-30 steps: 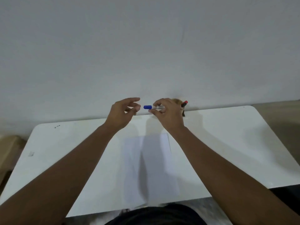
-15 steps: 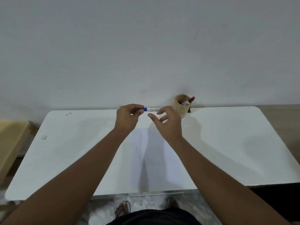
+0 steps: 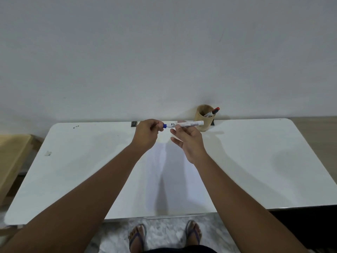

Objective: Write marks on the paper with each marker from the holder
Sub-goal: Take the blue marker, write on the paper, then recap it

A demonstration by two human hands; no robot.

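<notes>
I hold a white marker with a blue cap level above the far edge of the white paper. My left hand pinches the blue cap end. My right hand holds the barrel between thumb and forefinger, with the other fingers spread below it. The round wooden holder stands at the table's back edge, just right of my right hand, and a red-capped marker leans inside it.
The white table runs up to a plain wall. A small black object lies at the back edge and another sits behind the holder. A wooden piece of furniture stands to the left. My sandalled feet show below the front edge.
My left hand has shut on the marker's blue cap. Both hands have moved left, away from the holder, which now shows in full, and my right hand's lower fingers have spread.
</notes>
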